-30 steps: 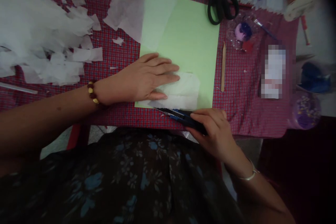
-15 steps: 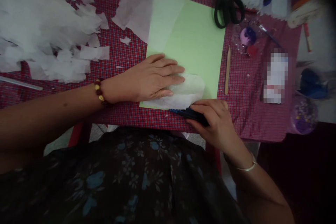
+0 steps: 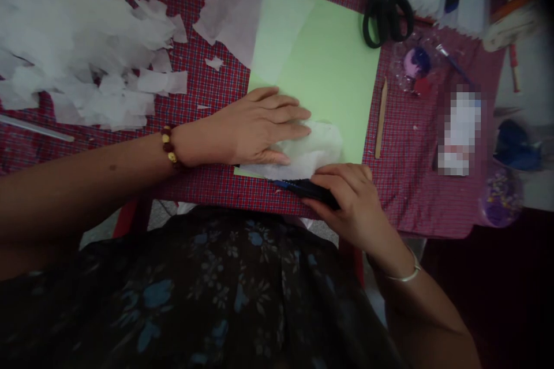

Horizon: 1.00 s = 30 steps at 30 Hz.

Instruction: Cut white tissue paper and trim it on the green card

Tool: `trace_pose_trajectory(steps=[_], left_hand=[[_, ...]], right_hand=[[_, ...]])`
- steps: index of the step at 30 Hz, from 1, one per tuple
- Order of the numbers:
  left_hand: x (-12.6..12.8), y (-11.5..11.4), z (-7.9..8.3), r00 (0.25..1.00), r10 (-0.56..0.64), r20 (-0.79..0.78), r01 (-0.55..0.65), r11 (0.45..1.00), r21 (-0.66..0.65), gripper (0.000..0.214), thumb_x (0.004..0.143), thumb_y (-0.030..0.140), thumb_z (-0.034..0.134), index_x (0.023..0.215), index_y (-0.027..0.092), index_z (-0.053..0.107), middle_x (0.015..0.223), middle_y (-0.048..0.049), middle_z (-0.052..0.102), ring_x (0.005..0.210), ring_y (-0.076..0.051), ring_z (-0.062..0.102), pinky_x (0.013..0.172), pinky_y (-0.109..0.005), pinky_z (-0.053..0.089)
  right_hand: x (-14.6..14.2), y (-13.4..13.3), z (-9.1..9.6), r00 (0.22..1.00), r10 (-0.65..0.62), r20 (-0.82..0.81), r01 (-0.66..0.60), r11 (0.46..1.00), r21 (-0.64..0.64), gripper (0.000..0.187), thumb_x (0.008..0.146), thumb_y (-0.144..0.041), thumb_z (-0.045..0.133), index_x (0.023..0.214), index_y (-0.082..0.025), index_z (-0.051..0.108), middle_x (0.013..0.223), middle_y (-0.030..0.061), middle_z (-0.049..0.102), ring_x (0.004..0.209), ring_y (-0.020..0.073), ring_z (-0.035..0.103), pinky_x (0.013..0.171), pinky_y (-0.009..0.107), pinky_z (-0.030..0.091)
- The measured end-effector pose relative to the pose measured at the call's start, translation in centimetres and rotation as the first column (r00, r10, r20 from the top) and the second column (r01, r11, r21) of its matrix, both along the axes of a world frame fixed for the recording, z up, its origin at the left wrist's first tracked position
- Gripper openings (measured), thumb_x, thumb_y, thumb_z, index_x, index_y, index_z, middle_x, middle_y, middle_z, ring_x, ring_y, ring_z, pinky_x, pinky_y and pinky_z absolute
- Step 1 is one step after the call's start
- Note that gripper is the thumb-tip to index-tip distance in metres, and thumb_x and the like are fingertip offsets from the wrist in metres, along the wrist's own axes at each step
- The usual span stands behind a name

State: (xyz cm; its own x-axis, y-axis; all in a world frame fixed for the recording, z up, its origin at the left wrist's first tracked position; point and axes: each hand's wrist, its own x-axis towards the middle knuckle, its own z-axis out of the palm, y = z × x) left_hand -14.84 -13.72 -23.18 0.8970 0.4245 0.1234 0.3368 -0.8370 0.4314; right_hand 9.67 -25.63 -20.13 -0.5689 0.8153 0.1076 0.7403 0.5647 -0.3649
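Note:
Flat with fingers stretched, my left hand (image 3: 268,130) presses on a translucent white paper piece (image 3: 320,144), which lies over the lower part of a light green sheet (image 3: 333,63). My right hand (image 3: 352,190) is closed around a slim dark tool (image 3: 318,191) with a blue, toothed-looking front end. The tool lies along the near edge of the white piece and points left; its rear part is hidden in my palm, and I cannot tell its exact kind. Another translucent sheet (image 3: 279,29) overlaps the green sheet's upper left.
A heap of torn white paper (image 3: 82,46) covers the table's left side. Black-handled scissors (image 3: 385,8) lie at the green sheet's top right corner. A pointed wooden stick (image 3: 381,118), a paintbrush (image 3: 454,63) and a blurred-out white packet (image 3: 461,130) lie to the right. The checked tablecloth's near edge (image 3: 216,196) is close.
The dark tool and my right hand have shifted slightly left along the white piece's near edge. My left hand keeps pressing in place. The whole view has shifted a little.

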Motion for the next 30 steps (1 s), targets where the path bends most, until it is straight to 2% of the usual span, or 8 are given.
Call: trace_pose_trajectory(steps=[3,7,14,20,23,25,27,30], left_hand=[[0.1,-0.1,-0.2,0.999,0.003,-0.038,-0.001,0.999,0.054,0.055,0.095,0.057,0.045,0.140,0.025,0.047,0.153,-0.0063,0.043,0.141,-0.029,0.035,0.119,-0.051,0.018],[0.2,-0.4,-0.3,0.999,0.044,-0.027,-0.043,0.999,0.021,0.051,0.094,0.053,0.051,0.139,0.029,0.047,0.154,-0.0028,0.042,0.143,-0.031,0.034,0.118,-0.054,0.018],[0.1,-0.8,0.3,0.997,0.057,-0.045,-0.057,0.998,0.003,0.053,0.094,0.050,0.052,0.140,0.024,0.048,0.155,-0.0073,0.040,0.141,-0.031,0.034,0.118,-0.054,0.017],[0.1,-0.7,0.2,0.997,0.078,0.011,-0.077,0.995,-0.064,0.051,0.093,0.056,0.048,0.136,0.030,0.051,0.151,-0.0012,0.046,0.140,-0.029,0.035,0.119,-0.053,0.017],[0.0,-0.7,0.1,0.997,0.072,0.014,-0.071,0.996,-0.058,0.052,0.093,0.057,0.046,0.137,0.030,0.050,0.151,-0.0018,0.046,0.141,-0.029,0.035,0.119,-0.052,0.016],[-0.1,-0.4,0.0,0.997,0.068,0.038,-0.066,0.997,-0.050,0.050,0.094,0.057,0.045,0.135,0.029,0.052,0.150,-0.0032,0.047,0.140,-0.029,0.037,0.119,-0.051,0.017],[-0.3,0.1,0.1,0.994,0.074,0.083,-0.068,0.995,-0.072,0.045,0.096,0.053,0.043,0.131,0.028,0.057,0.145,-0.0048,0.053,0.136,-0.028,0.043,0.116,-0.049,0.024],[-0.5,0.9,0.5,0.984,0.099,0.148,-0.077,0.986,-0.148,0.038,0.097,0.047,0.042,0.121,0.028,0.064,0.128,-0.0051,0.065,0.121,-0.026,0.056,0.106,-0.044,0.039]], right_hand=[[0.1,-0.1,0.0,1.000,-0.001,-0.003,0.001,1.000,0.001,0.024,0.091,-0.030,0.066,0.112,-0.023,0.056,0.103,0.0078,0.068,0.092,0.0248,0.060,0.076,0.040,0.041],[-0.1,-1.0,0.1,1.000,-0.018,-0.004,0.018,1.000,-0.008,0.026,0.090,-0.029,0.066,0.113,-0.022,0.056,0.104,0.0085,0.067,0.094,0.0255,0.060,0.077,0.040,0.042],[-0.3,-3.6,0.0,0.996,-0.093,-0.002,0.093,0.996,0.000,0.027,0.090,-0.025,0.066,0.115,-0.020,0.057,0.102,0.0098,0.067,0.092,0.0261,0.060,0.075,0.040,0.042],[0.2,-3.9,-0.3,0.999,0.006,-0.033,-0.007,1.000,-0.028,0.027,0.090,-0.024,0.066,0.115,-0.022,0.056,0.102,0.0084,0.069,0.092,0.0248,0.061,0.075,0.039,0.041],[0.9,-4.0,-0.4,0.994,0.008,-0.107,-0.013,0.999,-0.047,0.029,0.089,-0.024,0.068,0.115,-0.024,0.056,0.103,0.0073,0.069,0.092,0.0242,0.062,0.075,0.040,0.043],[1.7,-4.3,-0.4,0.977,-0.075,-0.199,0.065,0.996,-0.058,0.033,0.086,-0.022,0.070,0.116,-0.025,0.057,0.105,0.0071,0.068,0.094,0.0246,0.063,0.077,0.041,0.046],[2.7,-4.4,-0.6,0.927,-0.247,-0.284,0.239,0.969,-0.061,0.034,0.084,-0.022,0.073,0.115,-0.025,0.059,0.105,0.0074,0.067,0.096,0.0256,0.063,0.080,0.043,0.049],[4.3,-4.1,-1.1,0.805,-0.499,-0.322,0.526,0.851,-0.005,0.030,0.082,-0.024,0.074,0.109,-0.024,0.062,0.100,0.0076,0.065,0.093,0.0261,0.063,0.078,0.045,0.051]])
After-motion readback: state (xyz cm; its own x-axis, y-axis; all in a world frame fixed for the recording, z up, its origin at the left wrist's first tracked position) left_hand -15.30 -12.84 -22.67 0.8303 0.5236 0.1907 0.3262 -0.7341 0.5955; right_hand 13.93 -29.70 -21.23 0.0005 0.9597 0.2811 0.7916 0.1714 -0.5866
